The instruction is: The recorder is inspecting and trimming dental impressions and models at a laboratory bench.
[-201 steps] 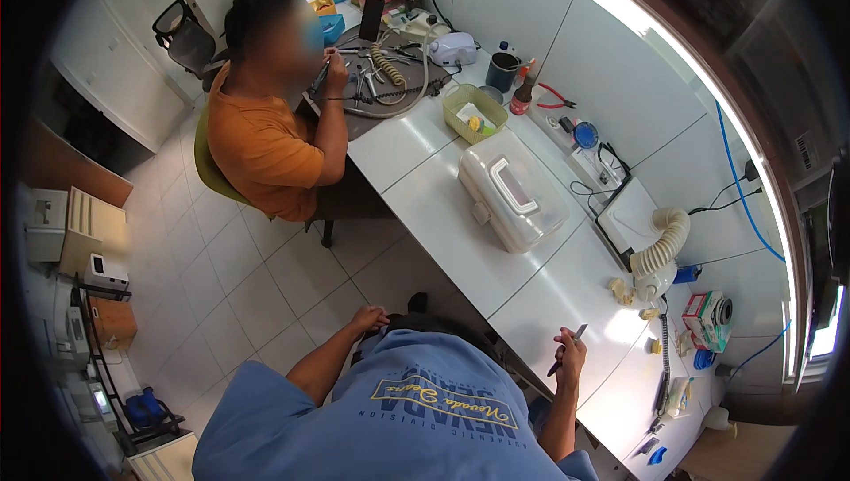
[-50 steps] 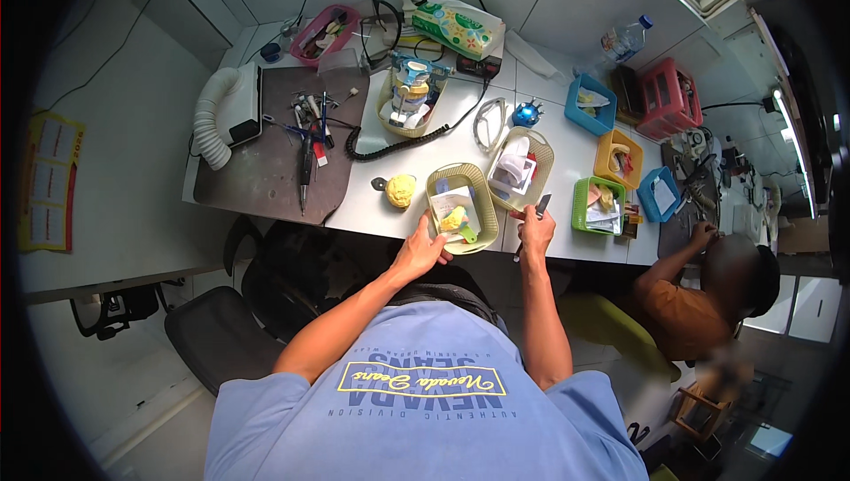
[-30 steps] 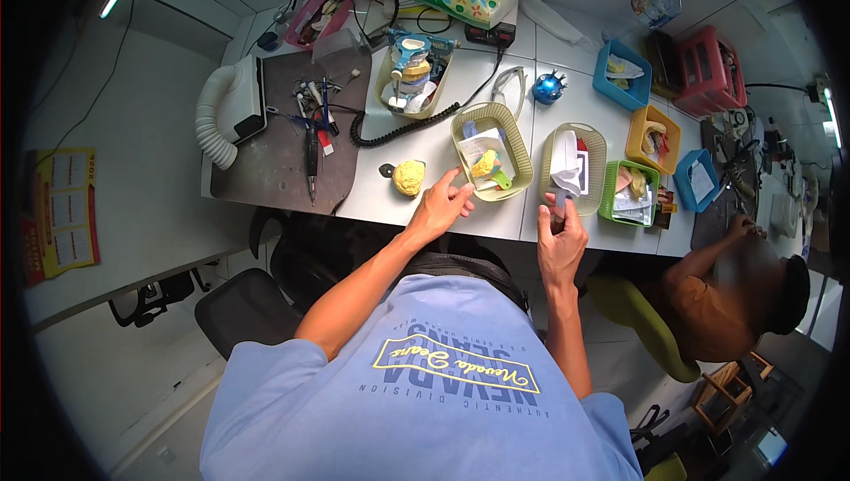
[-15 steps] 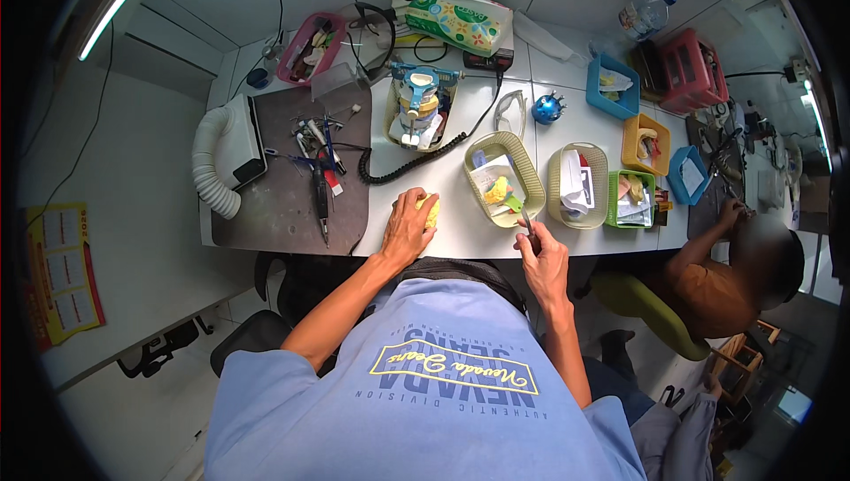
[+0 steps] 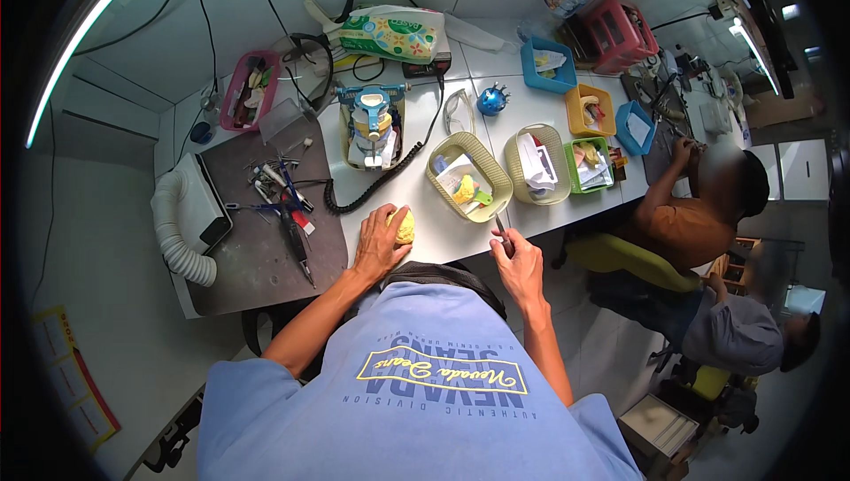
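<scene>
My left hand (image 5: 379, 242) rests on the white table near its front edge, fingers curled round a rough yellow lump (image 5: 405, 227) that looks like a plaster cast. Only the lump's right side shows past the fingers. My right hand (image 5: 521, 270) is closed on a slim knife-like tool (image 5: 501, 228) with a dark handle, its narrow tip pointing up and away. That tip comes close to the near rim of a pale green basket (image 5: 443, 191), which holds papers, a yellow piece and a bright green-handled item. The tool and the yellow lump are apart.
A dark mat (image 5: 257, 269) at the left carries a handpiece (image 5: 294, 244), loose tools and a white hose unit (image 5: 181, 224). A blue articulator (image 5: 372, 114) stands in a basket behind. Coiled cable (image 5: 376, 187) crosses the table. More baskets (image 5: 538, 162) line the right; co-workers (image 5: 686, 215) sit beyond.
The whole view has turned, so table and baskets lie further left and more of the people at the right shows. Both hands keep their holds on the yellow lump and the tool.
</scene>
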### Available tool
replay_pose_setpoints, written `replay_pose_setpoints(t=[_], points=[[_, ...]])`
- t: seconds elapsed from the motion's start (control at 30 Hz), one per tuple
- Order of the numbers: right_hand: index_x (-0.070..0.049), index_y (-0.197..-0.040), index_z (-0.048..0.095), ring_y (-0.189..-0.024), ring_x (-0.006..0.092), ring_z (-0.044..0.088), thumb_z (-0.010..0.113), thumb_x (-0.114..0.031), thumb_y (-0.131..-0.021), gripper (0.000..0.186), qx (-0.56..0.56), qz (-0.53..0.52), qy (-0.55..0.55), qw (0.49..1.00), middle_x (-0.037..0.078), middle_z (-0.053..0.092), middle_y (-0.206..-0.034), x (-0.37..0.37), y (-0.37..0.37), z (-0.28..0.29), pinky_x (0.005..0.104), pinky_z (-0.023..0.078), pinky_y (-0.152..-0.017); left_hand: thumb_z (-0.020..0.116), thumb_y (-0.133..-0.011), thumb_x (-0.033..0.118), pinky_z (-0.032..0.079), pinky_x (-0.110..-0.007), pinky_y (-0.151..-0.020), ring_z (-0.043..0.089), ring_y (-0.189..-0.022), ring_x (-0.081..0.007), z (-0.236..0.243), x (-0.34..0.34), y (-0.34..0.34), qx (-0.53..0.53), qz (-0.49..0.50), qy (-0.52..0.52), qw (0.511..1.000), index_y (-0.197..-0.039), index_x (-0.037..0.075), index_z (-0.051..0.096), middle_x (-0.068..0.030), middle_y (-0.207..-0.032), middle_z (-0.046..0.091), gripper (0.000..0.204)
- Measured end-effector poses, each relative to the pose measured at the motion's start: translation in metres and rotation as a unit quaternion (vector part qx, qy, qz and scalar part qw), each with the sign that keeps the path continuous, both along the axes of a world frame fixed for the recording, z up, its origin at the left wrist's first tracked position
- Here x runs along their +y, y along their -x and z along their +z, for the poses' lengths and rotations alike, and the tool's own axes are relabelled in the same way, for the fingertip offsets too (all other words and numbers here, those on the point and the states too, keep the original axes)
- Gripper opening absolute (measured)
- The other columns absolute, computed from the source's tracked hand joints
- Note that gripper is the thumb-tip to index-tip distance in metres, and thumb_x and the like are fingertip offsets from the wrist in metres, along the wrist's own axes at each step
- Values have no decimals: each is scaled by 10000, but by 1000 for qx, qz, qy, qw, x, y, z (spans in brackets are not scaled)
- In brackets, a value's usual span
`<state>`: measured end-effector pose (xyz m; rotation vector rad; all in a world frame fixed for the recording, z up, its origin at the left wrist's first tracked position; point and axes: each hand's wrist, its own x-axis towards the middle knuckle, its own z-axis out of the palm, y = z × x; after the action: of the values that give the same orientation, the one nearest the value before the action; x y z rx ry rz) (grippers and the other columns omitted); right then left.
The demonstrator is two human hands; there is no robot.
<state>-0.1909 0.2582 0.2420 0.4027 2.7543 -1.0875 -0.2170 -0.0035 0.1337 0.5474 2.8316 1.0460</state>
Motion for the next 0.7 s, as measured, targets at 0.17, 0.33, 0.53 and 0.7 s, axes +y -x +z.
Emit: replay_pose_setpoints(t=[0.17, 0.33, 0.53, 0.7], points=[[-32, -1046, 680, -560, 261, 605, 636, -186, -880, 231, 7, -29, 17, 999, 132, 598, -626, -7, -14, -1, 356, 464, -581, 813, -665, 154, 406, -418, -965, 479, -1150, -323, -1, -10, 11, -19, -33, 3, 999, -1328, 36, 457, -158, -1210, 485, 762], [-26, -1031, 678, -552, 263, 606, 634, -189, -880, 227, 11, -48, 31, 998, 135, 600, -621, -6, -13, 0, 358, 462, -581, 836, -637, 143, 483, -416, -890, 548, -1026, -366, 17, -13, 22, -87, 29, -116, 989, -1203, 6, 485, -175, -1124, 502, 679], [2, -1042, 685, -633, 137, 657, 653, -204, -897, 253, 27, -103, 150, 983, 95, 664, -659, -3, -1, 8, 286, 489, -611, 890, -619, 191, 513, -366, -852, 584, -999, -286, 63, -11, 31, -68, 48, -122, 989, -1198, 9, 489, -139, -1117, 512, 727], [10, -1055, 685, -640, 96, 619, 725, -346, -865, 406, -17, -30, 225, 974, 87, 681, -713, -20, 25, 24, 276, 476, -603, 895, -619, 223, 506, -401, -865, 573, -1012, -324, 109, 31, 35, -106, 22, -118, 987, -1207, 2, 473, -152, -1110, 498, 756]])
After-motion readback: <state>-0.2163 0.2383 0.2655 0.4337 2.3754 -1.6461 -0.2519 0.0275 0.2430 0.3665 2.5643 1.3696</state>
